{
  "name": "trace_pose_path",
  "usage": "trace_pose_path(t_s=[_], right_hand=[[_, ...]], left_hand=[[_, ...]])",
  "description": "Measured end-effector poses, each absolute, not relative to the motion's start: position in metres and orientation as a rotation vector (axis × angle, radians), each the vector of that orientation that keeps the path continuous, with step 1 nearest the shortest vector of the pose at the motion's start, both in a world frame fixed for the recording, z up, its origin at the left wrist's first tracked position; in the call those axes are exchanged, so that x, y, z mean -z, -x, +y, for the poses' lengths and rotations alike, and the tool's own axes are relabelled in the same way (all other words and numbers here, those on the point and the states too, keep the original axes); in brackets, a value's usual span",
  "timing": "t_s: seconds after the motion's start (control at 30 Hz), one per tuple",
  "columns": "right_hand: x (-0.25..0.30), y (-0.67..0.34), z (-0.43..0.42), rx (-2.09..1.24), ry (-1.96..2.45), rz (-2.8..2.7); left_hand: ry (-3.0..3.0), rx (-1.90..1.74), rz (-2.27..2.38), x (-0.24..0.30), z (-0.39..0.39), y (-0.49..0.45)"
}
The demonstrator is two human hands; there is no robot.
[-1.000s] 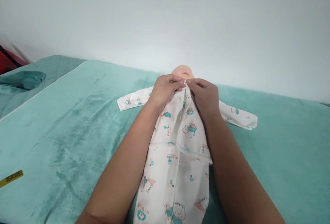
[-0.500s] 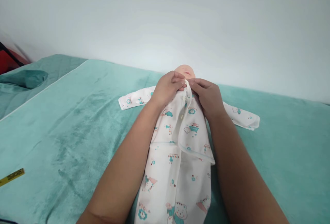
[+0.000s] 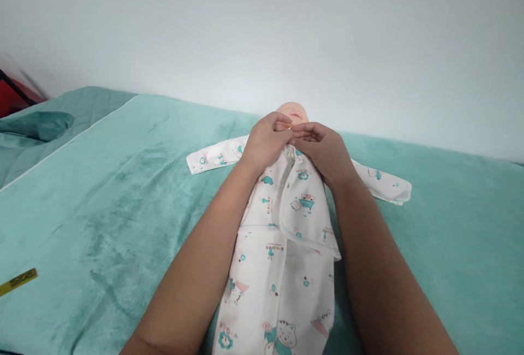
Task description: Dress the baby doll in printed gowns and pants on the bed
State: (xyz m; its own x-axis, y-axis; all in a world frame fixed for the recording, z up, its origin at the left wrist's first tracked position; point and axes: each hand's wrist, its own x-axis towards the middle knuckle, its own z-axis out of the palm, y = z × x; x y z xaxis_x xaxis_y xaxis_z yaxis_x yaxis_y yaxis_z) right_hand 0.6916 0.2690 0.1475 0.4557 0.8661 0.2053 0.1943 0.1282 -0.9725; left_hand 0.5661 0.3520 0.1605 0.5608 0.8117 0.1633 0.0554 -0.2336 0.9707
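A baby doll [image 3: 295, 112] lies on its back, dressed in a white printed baby jacket [image 3: 305, 202] and matching baby trousers [image 3: 256, 289]. Both sleeves stretch out to the sides. At the doll's neck my left hand [image 3: 268, 139] pinches one front edge of the jacket near the collar. My right hand [image 3: 323, 150] is closed on the other front edge, its fingertips meeting those of my left hand. Below them the front panels overlap, and small snap fasteners show along the opening. The lower right corner of the jacket flares loose. My fingers hide the collar itself.
A teal plush bed cover [image 3: 123, 224] spreads beneath the doll. Behind it rises a pale wall [image 3: 262, 33]. A yellow strip with dark markings [image 3: 18, 281] lies at the left edge. Farther back on the left are a teal bundle [image 3: 49, 125] and something red [image 3: 12, 98].
My right hand has moved slightly left, bringing its fingertips against my left hand's. The raised jacket edge now lies flatter over the other panel at the neck.
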Motion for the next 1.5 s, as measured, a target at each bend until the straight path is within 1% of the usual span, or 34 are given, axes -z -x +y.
trace_pose_path(t_s=[0.23, 0.43, 0.8, 1.2, 1.5], right_hand=[[-0.1458, -0.6930, 0.2691, -0.611, 1.385, -1.030], [-0.1484, -0.6921, 0.2675, -0.609, 1.510, -1.024], [-0.1471, -0.6924, 0.2698, -0.597, 1.500, -1.013], [-0.1475, -0.6895, 0.2710, -0.564, 1.481, -0.958], [-0.1474, -0.6901, 0.2729, -0.468, 1.531, -0.963]], left_hand=[[-1.557, -0.844, 0.624, -0.1590, 0.3536, -0.5651], [-1.589, -0.877, 0.688, -0.1609, 0.3503, -0.5654], [-1.745, -0.930, 0.849, -0.1561, 0.3553, -0.5679], [-1.731, -0.887, 0.772, -0.1580, 0.3540, -0.5662], [-1.544, -0.824, 0.706, -0.1603, 0.3541, -0.5634]])
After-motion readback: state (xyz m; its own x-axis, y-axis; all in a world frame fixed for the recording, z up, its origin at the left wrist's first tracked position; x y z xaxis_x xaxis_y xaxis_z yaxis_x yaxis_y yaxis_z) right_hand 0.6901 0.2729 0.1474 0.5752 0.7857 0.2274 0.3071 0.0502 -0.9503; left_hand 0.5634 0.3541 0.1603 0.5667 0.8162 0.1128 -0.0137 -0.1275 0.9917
